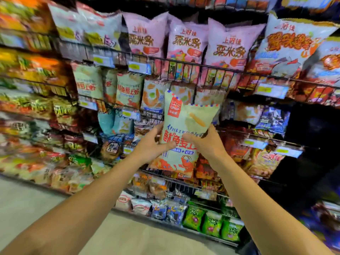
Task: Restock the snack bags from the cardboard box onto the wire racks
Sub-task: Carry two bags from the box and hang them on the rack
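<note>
I hold up two pale green snack bags in front of the wire racks (184, 61). My left hand (152, 144) grips the larger bag (176, 126), which has a red label and orange crab drawings, by its left edge. My right hand (206, 142) grips the second pale bag (200, 116), which overlaps the first one's upper right. Matching pale green bags (128, 91) stand on the rack's second tier, up and to the left of my hands. The cardboard box is out of view.
Pink bags (184, 41) fill the top tier, red and orange bags (287, 45) sit to the right. Lower tiers hold mixed small bags, with green ones (213, 223) at the bottom. Yellow price tags (136, 68) line the rack fronts. Beige floor (27, 203) lies at lower left.
</note>
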